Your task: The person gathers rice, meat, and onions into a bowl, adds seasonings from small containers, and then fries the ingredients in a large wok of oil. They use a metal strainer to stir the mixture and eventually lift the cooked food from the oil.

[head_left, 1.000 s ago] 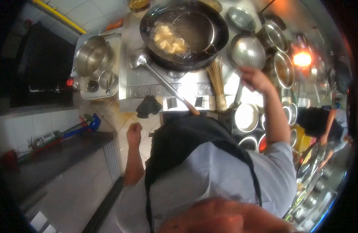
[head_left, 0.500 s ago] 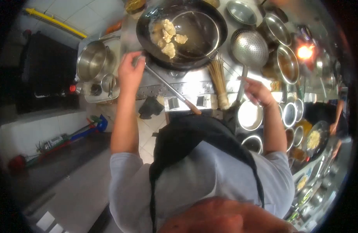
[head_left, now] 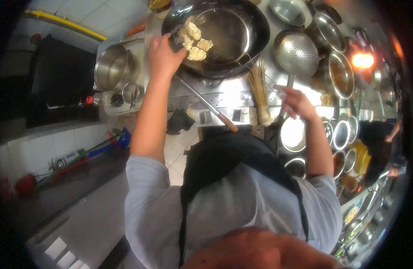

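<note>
A black wok (head_left: 233,62) at the top of the view holds liquid and several pale, lumpy battered pieces (head_left: 196,54) at its left side. My left hand (head_left: 164,56) is over the wok's left rim beside these pieces, thumb and fingers apart; a blurred grey patch lies near its fingertips. A thin metal rod (head_left: 263,75) slants from the wok's right rim toward my right hand (head_left: 297,102), whose fingers are closed around its end. Just above the right hand rests a perforated skimmer (head_left: 297,54). Below the left hand, a wooden-handled metal utensil (head_left: 206,101) leans against the wok.
A bamboo brush (head_left: 259,92) lies right of the utensil. Metal bowls with liquid (head_left: 342,74) and white containers (head_left: 292,134) crowd the right side, near a bright flame (head_left: 363,60). A steel pot (head_left: 111,67) stands left. Another person's arm shows at far right.
My left hand has moved up and right, from outside the wok to over its rim. The pieces sit slightly differently in the liquid. The thin rod now shows more clearly by my right hand.
</note>
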### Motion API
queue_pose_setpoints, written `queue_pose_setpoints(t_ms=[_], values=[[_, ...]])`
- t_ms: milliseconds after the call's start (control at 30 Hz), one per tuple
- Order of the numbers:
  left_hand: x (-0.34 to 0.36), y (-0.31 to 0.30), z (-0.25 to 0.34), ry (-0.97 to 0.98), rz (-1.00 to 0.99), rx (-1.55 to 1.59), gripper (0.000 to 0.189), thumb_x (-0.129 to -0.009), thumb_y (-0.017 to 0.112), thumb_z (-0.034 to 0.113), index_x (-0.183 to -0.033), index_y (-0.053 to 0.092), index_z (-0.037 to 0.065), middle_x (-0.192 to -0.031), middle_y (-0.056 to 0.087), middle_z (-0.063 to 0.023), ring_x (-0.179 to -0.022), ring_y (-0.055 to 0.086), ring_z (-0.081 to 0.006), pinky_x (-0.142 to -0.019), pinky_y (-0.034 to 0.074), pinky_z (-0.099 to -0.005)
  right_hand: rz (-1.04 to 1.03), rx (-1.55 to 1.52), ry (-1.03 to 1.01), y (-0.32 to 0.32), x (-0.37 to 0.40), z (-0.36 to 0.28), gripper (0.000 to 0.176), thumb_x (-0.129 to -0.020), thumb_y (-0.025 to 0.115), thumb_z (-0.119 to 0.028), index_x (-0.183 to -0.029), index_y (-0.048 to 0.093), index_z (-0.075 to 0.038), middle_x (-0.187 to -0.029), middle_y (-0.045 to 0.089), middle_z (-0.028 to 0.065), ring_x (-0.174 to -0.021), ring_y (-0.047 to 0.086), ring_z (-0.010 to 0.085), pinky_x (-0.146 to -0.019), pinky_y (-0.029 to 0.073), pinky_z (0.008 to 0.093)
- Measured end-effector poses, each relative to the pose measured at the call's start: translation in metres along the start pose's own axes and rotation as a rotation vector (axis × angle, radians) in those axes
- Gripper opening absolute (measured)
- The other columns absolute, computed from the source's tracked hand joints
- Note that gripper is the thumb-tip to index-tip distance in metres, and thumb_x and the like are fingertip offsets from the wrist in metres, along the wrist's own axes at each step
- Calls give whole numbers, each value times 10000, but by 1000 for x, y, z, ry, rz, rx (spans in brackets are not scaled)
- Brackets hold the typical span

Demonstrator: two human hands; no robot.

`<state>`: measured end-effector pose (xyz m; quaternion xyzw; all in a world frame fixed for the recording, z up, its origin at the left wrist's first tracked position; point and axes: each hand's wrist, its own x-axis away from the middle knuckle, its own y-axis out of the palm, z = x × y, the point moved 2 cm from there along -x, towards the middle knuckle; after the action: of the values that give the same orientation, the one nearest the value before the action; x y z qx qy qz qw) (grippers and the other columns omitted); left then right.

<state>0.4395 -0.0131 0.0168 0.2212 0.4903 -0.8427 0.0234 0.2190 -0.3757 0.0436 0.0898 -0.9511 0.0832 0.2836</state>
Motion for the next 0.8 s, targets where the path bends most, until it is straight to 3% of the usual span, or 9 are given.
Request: queue_pose_setpoints(t_ms=[67, 167, 400, 567, 633, 700, 733, 767, 800], values=[[-7, 9, 10, -45, -126, -170, 787, -644, 735, 342, -1331, 430, 107, -1432, 302, -215, -1339, 251, -410, -1093, 249, -467, 0, 4, -2, 0, 6, 2, 489, -867, 479, -92, -1345, 433, 0, -584, 522, 20, -378, 420, 69, -370, 360, 213], [-17, 34, 15, -72, -190, -264, 893, -632, 747, 359, -1400, 349, 135, -1482, 209, -222, -1378, 154, -422, -1114, 166, -527, -5, -31, -15, -1, 10, 9, 479, -866, 479, -83, -1336, 445, 2, -585, 521, 21, -384, 431, 71, -366, 362, 213], [-18, 43, 28, -70, -305, -483, 935, -624, 761, 376, -1418, 327, 142, -1482, 193, -238, -1386, 143, -405, -1103, 118, -582, -14, -78, -17, 0, 14, 10, 472, -871, 475, -49, -1337, 438, 14, -591, 518, 20, -386, 427, 73, -369, 365, 214], [18, -60, 45, 243, 439, 259, 551, -752, 675, 177, -1242, 469, 28, -1389, 352, -228, -1291, 321, -379, -1072, 244, -514, 78, 12, -6, 4, 10, 7, 464, -887, 489, -73, -1348, 444, -35, -596, 530, 37, -412, 452, 108, -404, 381, 245], [61, -86, 51, 207, 523, 280, 411, -776, 613, 60, -1161, 491, -13, -1313, 443, -221, -1214, 413, -358, -1041, 296, -476, 123, 98, -7, 9, 2, 10, 464, -892, 497, -88, -1354, 449, -71, -602, 553, 71, -433, 488, 160, -438, 415, 281], [106, -96, 46, 273, 300, 441, 349, -777, 589, 14, -1115, 517, -38, -1232, 516, -206, -1118, 511, -343, -983, 376, -449, 416, 657, -360, 13, -8, 7, 461, -889, 514, -114, -1345, 463, -149, -690, 604, 188, -585, 580, 325, -570, 469, 391], [136, -91, 46, 138, 184, 497, 261, -789, 569, -11, -1049, 553, -28, -1115, 590, -178, -987, 587, -319, -897, 448, -398, 465, 718, -346, 16, -9, -3, 470, -878, 512, -105, -1340, 453, -174, -811, 605, 263, -775, 583, 428, -703, 463, 474], [162, -93, 50, 62, -33, 541, 237, -781, 569, -44, -1014, 581, -1, -1067, 616, -155, -950, 609, -288, -858, 475, -359, 460, 733, -356, 19, -12, -13, 470, -878, 512, -105, -1340, 453, -174, -811, 605, 263, -775, 583, 428, -703, 463, 474], [218, -58, 17, -325, -321, 956, 264, -774, 579, -36, -1029, 591, 33, -1075, 623, -134, -997, 596, -261, -905, 452, -357, 500, 837, -343, 20, -16, -22, 476, -877, 502, -96, -1344, 444, -172, -826, 609, 266, -786, 586, 430, -706, 463, 483]])
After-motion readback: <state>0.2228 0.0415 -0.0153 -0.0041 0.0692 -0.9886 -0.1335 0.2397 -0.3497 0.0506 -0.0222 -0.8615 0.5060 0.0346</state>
